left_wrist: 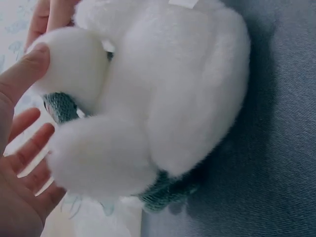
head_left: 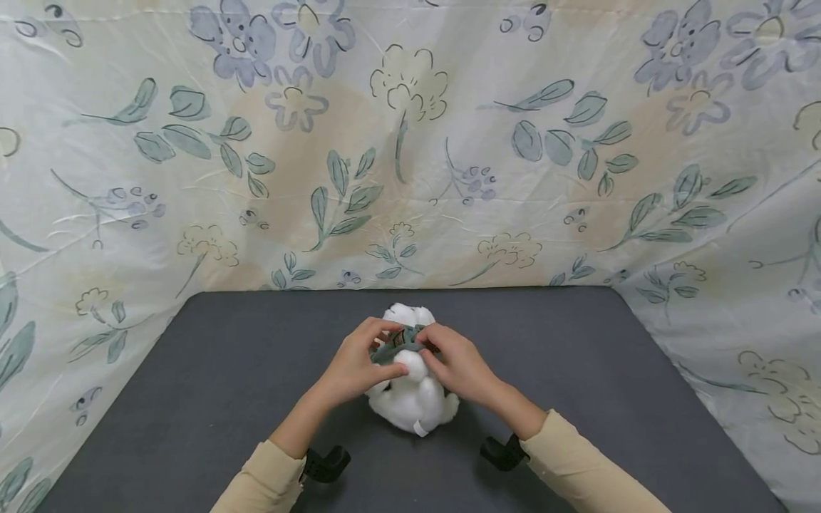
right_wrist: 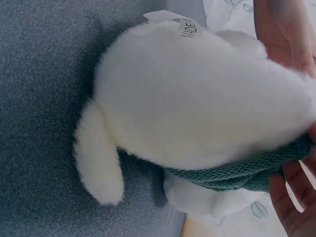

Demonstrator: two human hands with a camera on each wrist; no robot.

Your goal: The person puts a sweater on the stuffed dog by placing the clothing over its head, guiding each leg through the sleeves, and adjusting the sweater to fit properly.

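Note:
A white plush toy [head_left: 405, 407] leans forward on the dark table with its back towards me. Round its upper body sits a green knitted garment [head_left: 396, 343], its edge showing against the white fur [right_wrist: 187, 98] in the right wrist view. My left hand [head_left: 351, 367] holds the toy's left side, the thumb pressing a rounded white part [left_wrist: 74, 64] and the other fingers spread near the garment. From the right, my right hand [head_left: 465, 362] pinches the knitted edge [right_wrist: 291, 153] between thumb and fingers. A white tag [head_left: 420, 429] sticks out at the toy's bottom.
The dark grey table [head_left: 212, 399] surrounds the toy. A flower-printed cloth [head_left: 410, 206] hangs behind it and along both sides. A black wrist mount [head_left: 327, 464] sits under the left wrist, another black mount [head_left: 503, 454] under the right.

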